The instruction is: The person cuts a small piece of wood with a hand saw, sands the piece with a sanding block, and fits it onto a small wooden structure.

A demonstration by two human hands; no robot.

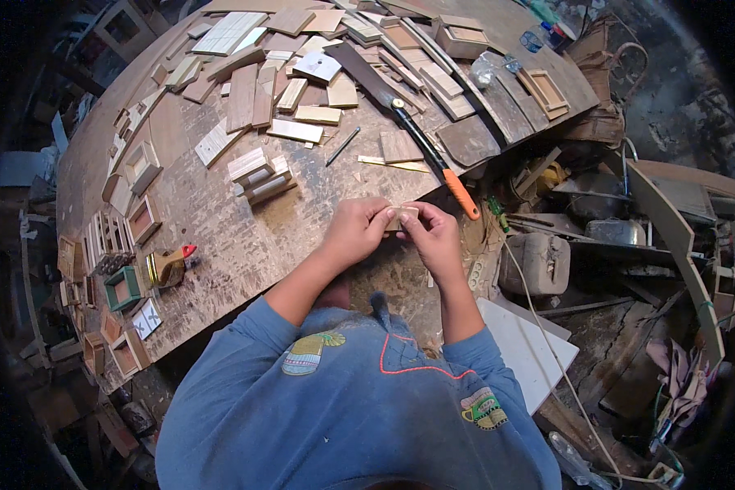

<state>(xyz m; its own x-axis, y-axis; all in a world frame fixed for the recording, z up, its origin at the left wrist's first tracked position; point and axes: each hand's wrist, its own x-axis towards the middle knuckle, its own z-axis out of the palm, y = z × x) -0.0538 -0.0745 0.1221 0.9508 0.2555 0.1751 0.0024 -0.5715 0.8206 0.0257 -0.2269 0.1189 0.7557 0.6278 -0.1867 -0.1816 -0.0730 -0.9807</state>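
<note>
Near the front edge of the tabletop [229, 245], left hand [353, 233] and right hand [434, 238] pinched a block [398, 216], apparently adjusting it; the next move probably needed steadiness.

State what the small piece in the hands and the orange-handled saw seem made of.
Small piece: probably bare wood, by its pale tan colour. Saw: flat, dark, dull blade, likely metal; evenly orange grip, perhaps matt plastic or rubber.

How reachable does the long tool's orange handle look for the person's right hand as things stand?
Probably yes: the orange handle lies close ahead of the right hand, with nothing visible blocking it, though that hand is busy gripping a small wooden piece.
</note>
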